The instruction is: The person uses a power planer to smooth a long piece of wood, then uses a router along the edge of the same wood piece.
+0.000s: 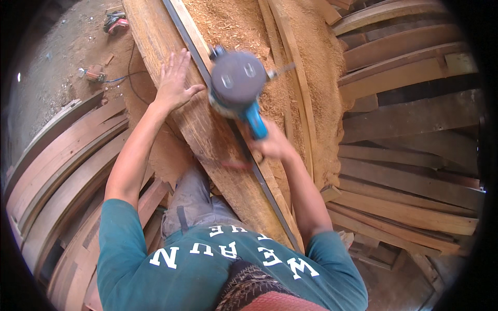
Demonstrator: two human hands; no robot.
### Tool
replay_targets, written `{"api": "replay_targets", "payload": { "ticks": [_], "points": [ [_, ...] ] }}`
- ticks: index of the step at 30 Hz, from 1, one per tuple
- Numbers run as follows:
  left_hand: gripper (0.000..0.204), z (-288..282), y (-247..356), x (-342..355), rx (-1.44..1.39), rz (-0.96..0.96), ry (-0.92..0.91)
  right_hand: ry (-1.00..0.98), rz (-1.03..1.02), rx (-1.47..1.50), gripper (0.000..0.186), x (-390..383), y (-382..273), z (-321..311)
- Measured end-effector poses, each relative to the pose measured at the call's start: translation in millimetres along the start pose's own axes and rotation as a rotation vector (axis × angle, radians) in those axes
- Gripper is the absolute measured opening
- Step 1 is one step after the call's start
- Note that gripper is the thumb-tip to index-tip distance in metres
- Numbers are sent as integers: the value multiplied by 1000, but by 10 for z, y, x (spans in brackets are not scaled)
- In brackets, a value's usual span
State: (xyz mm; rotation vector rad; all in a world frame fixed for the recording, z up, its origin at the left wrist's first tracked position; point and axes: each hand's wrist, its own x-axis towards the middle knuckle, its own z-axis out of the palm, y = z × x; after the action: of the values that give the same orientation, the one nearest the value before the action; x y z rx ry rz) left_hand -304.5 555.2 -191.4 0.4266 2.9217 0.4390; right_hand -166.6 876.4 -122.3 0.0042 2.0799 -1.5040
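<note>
My left hand (174,85) lies on a wide wooden plank (210,160), fingers spread along a long dark straight strip (264,192). My right hand (272,142) grips the blue handle of a power tool (236,78) with a dark round top, which sits over the strip and a narrow pale board (185,23) beside it. The tool is blurred, and its underside is hidden.
Sawdust (311,46) and loose slats (290,62) lie right of the plank. Stacked boards flank me on the left (67,166) and right (404,171). A red-and-black tool (116,23), another small tool (95,75) and cords lie on the dirt floor (59,46) at upper left.
</note>
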Motion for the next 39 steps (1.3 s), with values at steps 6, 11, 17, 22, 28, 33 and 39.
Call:
{"api": "replay_targets", "payload": {
  "ticks": [6, 11, 17, 22, 28, 33, 39],
  "points": [
    [133, 81, 373, 88, 139, -170, -219, -152, 353, -67, 33, -2447, 648, -16],
    [134, 114, 356, 152, 189, -205, -264, -114, 462, 130, 33, -3586, 1319, 48],
    [128, 239, 269, 128, 146, -154, -175, -90, 237, 112, 36, -3478, 1400, 24],
    [128, 260, 269, 131, 160, -162, -185, -207, 324, 179, 34, -3152, 1514, -103],
    [131, 230, 328, 158, 214, -192, -219, -221, 268, 194, 33, -2590, 1442, -64],
    [132, 260, 287, 157, 225, -180, -215, -270, 349, 225, 37, -2077, 1159, -107],
    [135, 195, 323, 155, 230, -170, -239, -256, 262, 213, 41, -1592, 983, -123]
  ]
}}
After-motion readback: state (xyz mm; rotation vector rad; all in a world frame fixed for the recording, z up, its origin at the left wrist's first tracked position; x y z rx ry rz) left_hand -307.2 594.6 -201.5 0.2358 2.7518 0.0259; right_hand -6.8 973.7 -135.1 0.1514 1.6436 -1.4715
